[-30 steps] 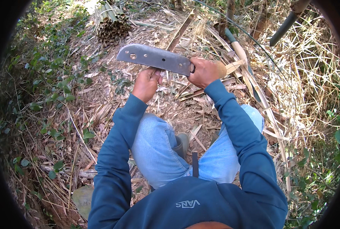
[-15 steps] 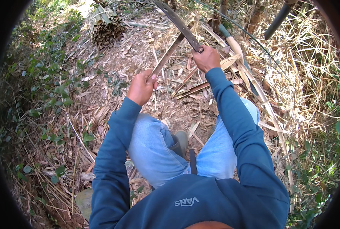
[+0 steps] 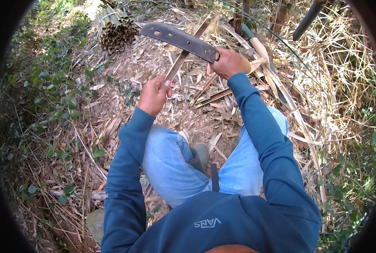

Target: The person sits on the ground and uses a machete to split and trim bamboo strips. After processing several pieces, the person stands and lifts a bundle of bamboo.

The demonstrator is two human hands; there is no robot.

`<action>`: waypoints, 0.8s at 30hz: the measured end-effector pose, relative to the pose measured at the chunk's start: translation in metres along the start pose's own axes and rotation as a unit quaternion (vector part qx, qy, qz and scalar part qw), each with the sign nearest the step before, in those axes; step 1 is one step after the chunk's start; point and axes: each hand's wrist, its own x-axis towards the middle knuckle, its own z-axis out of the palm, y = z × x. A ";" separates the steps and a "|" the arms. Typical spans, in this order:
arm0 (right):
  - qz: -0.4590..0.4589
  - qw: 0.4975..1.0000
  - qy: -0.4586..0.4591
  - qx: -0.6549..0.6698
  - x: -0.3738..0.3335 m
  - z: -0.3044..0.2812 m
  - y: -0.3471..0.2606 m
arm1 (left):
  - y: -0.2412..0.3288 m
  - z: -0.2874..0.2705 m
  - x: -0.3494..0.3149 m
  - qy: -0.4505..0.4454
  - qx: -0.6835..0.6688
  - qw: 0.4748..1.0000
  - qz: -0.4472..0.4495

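My left hand [image 3: 155, 93] is closed round the near end of a bamboo strip [image 3: 177, 65], which slants up and away to the right. In my right hand [image 3: 229, 63] is a machete [image 3: 175, 39], gripped by its handle [image 3: 246, 66], most of which the fingers cover. Its broad dark blade has several holes and points to the far left. The blade lies across the strip, passing over it about halfway along; whether the two touch I cannot tell.
A bundle of split bamboo [image 3: 117, 26] stands at the far left. Long bamboo poles [image 3: 299, 120] lie along the right, with split pieces [image 3: 213, 99] near my right knee. Dry leaves and shavings cover the ground. Green plants [image 3: 61, 101] grow on the left; a dark pole [image 3: 308, 21] juts in at the upper right.
The machete has swung round to the left, so its blade now shows its broad side and lies flatter across the bamboo strip. My left hand still holds the strip and has shifted only slightly.
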 end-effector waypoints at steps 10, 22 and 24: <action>-0.145 0.989 -0.022 0.003 -0.028 0.022 -0.026 | -0.003 -0.005 0.010 -0.016 -0.271 0.956 -0.108; -0.223 0.973 0.061 -0.008 -0.017 0.038 -0.015 | -0.003 -0.006 0.004 -0.011 -0.198 0.976 -0.090; -0.071 0.997 0.018 -0.010 -0.005 0.021 -0.018 | -0.002 -0.007 0.003 -0.023 -0.197 0.977 -0.076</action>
